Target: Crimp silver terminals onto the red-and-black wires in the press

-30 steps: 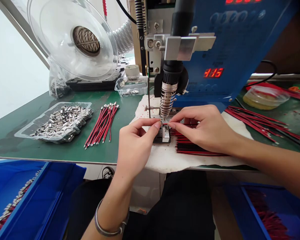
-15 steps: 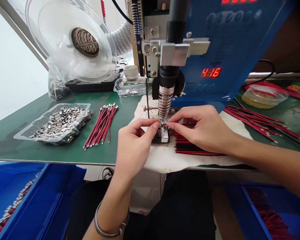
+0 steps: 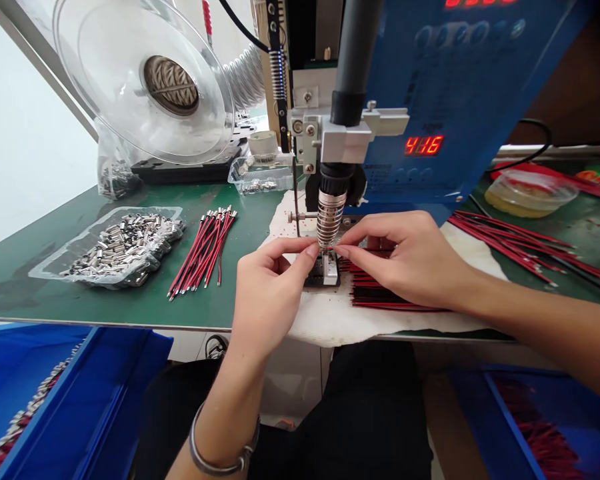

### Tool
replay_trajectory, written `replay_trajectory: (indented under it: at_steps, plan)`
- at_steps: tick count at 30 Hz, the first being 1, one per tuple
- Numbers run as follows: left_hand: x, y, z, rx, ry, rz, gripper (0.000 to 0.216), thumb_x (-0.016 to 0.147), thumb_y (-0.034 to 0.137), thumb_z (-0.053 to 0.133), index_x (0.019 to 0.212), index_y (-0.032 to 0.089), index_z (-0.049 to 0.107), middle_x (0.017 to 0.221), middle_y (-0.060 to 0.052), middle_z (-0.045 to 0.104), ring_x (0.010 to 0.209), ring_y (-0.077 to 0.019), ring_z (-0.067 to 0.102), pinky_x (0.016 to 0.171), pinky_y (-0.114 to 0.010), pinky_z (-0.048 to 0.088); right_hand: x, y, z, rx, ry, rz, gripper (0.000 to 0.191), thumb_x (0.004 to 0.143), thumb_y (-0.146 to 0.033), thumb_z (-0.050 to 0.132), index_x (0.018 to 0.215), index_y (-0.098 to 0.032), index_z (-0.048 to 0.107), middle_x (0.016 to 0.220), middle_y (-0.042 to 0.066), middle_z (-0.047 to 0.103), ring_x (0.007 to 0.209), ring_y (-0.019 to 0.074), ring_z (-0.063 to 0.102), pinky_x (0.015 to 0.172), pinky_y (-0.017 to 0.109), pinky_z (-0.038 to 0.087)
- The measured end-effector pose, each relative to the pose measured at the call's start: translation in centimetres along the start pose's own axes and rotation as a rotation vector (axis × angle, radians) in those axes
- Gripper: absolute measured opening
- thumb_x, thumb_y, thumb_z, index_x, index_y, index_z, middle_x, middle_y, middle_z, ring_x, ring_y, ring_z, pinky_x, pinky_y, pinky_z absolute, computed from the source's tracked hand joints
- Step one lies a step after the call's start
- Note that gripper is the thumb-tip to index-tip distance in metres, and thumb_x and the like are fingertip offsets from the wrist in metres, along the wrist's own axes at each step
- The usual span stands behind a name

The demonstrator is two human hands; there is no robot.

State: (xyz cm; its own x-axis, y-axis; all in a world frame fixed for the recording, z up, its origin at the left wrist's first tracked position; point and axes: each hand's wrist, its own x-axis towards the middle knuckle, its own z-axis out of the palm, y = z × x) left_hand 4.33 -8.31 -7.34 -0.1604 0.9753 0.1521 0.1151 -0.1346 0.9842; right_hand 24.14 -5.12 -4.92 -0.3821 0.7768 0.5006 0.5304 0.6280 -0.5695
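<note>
My left hand (image 3: 270,290) and my right hand (image 3: 405,257) meet fingertip to fingertip over a small metal fixture (image 3: 326,269) under the machine's coiled soldering head (image 3: 330,213). Each hand pinches a small piece at the fixture; the right pinches a red and black wire, while the left's piece is too small to name. The head's tip sits just above the pinched spot. A stack of red and black wires (image 3: 380,290) lies under my right hand on a white cloth (image 3: 330,320).
A blue machine (image 3: 460,100) with a red readout stands behind. On the green bench (image 3: 55,287) lie a tray of metal caps (image 3: 115,243), a wire bundle (image 3: 205,250) and more wires (image 3: 520,243) at right. A clear reel (image 3: 145,73) hangs at left. Blue bins (image 3: 65,400) sit below.
The soldering head has come down onto the spot between my fingertips. The readout went from 415 to 416. My hands have stayed in place.
</note>
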Motion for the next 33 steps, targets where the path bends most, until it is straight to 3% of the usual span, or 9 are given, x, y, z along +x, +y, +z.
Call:
replay_trajectory:
  at_steps: [11, 18, 23, 33]
  plan:
    - [0.03, -0.05, 0.01, -0.003, -0.007, -0.004, 0.015, 0.086, 0.036, 0.086, 0.092, 0.023, 0.087, 0.089, -0.005, 0.081, 0.074, -0.0169, 0.068, 0.063, -0.027, 0.048, 0.00, -0.03, 0.02, -0.004, 0.014, -0.038, 0.011, 0.091, -0.020, 0.074, 0.083, -0.022, 0.082, 0.069, -0.002, 0.075, 0.051, 0.0105, 0.054, 0.049, 0.027, 0.040]
    - [-0.03, -0.03, -0.11, 0.017, -0.023, 0.015, 0.016, 0.088, 0.038, 0.083, 0.093, 0.023, 0.087, 0.067, -0.002, 0.069, 0.078, -0.0211, 0.069, 0.065, -0.029, 0.049, 0.06, 0.16, -0.03, -0.024, 0.000, -0.030, 0.011, 0.092, -0.022, 0.074, 0.084, -0.023, 0.081, 0.071, -0.002, 0.076, 0.053, 0.0110, 0.055, 0.051, 0.027, 0.041]
    - [-0.02, -0.10, -0.12, 0.015, -0.013, 0.007, 0.017, 0.087, 0.039, 0.085, 0.092, 0.023, 0.087, 0.084, -0.005, 0.078, 0.077, -0.0192, 0.068, 0.062, -0.028, 0.047, 0.08, 0.26, -0.03, -0.023, -0.011, -0.037, 0.012, 0.093, -0.024, 0.072, 0.085, -0.023, 0.082, 0.072, -0.001, 0.076, 0.053, 0.0114, 0.056, 0.052, 0.027, 0.042]
    - [-0.01, -0.02, -0.08, 0.019, -0.014, 0.010, 0.017, 0.087, 0.039, 0.085, 0.093, 0.023, 0.086, 0.094, -0.006, 0.081, 0.079, -0.0184, 0.069, 0.061, -0.027, 0.045, 0.01, 0.38, -0.15, -0.057, -0.016, -0.105, 0.012, 0.095, -0.023, 0.072, 0.086, -0.023, 0.080, 0.075, -0.002, 0.076, 0.056, 0.0119, 0.058, 0.054, 0.028, 0.043]
